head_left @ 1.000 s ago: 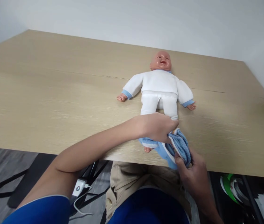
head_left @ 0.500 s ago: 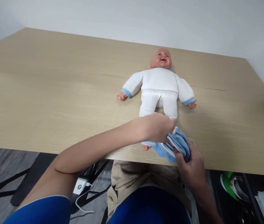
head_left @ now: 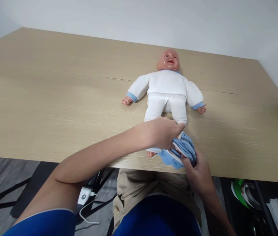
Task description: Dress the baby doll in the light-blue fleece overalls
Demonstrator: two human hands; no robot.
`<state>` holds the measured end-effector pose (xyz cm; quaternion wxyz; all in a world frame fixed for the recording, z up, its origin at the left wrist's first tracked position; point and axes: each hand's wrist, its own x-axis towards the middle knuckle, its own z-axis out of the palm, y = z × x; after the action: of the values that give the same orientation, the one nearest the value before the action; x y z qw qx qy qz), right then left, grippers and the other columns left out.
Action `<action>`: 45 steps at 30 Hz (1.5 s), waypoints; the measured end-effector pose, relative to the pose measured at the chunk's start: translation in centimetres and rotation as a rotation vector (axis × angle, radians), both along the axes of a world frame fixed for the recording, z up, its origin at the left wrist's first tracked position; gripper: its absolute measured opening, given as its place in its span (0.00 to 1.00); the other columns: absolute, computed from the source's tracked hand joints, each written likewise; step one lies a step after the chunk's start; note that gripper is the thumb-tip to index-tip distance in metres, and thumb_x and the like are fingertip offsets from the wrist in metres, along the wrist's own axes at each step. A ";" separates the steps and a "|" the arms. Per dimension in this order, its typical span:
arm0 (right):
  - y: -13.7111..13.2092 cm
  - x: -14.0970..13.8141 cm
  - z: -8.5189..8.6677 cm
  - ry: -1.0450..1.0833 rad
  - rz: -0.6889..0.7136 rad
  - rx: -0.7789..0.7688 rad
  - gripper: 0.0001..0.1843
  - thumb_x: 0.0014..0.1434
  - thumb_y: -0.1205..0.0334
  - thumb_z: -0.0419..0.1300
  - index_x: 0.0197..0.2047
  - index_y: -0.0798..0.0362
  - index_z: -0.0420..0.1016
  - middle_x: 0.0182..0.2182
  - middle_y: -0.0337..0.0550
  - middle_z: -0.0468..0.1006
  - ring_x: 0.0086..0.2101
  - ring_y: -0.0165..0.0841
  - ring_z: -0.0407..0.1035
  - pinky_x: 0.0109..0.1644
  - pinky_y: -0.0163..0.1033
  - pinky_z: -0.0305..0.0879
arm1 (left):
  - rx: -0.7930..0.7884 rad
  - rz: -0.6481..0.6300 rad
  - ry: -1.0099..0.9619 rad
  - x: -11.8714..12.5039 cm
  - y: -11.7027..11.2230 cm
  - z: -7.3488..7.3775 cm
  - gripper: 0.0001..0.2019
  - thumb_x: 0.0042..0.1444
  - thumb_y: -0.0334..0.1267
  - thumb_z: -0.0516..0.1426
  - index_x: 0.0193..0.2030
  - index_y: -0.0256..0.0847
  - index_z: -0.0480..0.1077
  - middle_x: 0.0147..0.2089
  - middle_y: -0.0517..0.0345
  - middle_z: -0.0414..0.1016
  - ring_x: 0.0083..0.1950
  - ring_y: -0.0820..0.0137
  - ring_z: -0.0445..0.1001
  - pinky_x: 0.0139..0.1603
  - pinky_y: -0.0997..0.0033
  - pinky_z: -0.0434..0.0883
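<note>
A baby doll (head_left: pixel 167 90) in a white top and white trousers lies on its back on the wooden table (head_left: pixel 55 98), head away from me. Its feet reach the near edge. My left hand (head_left: pixel 164 132) is closed over the doll's lower legs and pinches a bunched blue sock (head_left: pixel 185 147) at the doll's right-side foot. My right hand (head_left: pixel 198 172) grips the same blue sock from below the table edge. One bare doll foot (head_left: pixel 150 153) pokes out under my left hand. A light blue cloth piece (head_left: pixel 169 159) lies beneath the sock.
The table runs wide to the left and right of the doll, against a white wall. Below the near edge are my lap, black table legs, a white power adapter (head_left: pixel 83 196) with cable, and green and white items (head_left: pixel 242 193) on the floor at right.
The sock and both hands have shifted slightly up towards the doll's leg. The view has tilted a little; the doll stays put.
</note>
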<state>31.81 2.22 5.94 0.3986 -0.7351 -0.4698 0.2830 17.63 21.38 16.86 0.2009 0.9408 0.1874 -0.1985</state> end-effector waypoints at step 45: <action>4.2 3.1 0.4 0.234 -0.072 0.363 0.20 0.56 0.63 0.72 0.52 0.48 0.78 0.53 0.45 0.84 0.48 0.41 0.81 0.52 0.42 0.79 | -0.690 0.258 -0.680 -2.4 2.1 -5.4 0.28 0.61 0.47 0.70 0.59 0.44 0.61 0.59 0.50 0.76 0.57 0.60 0.78 0.57 0.61 0.76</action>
<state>34.92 6.37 6.30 0.5861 -0.6295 -0.4372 0.2627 15.27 23.48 11.43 0.5728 0.8003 0.1496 0.0953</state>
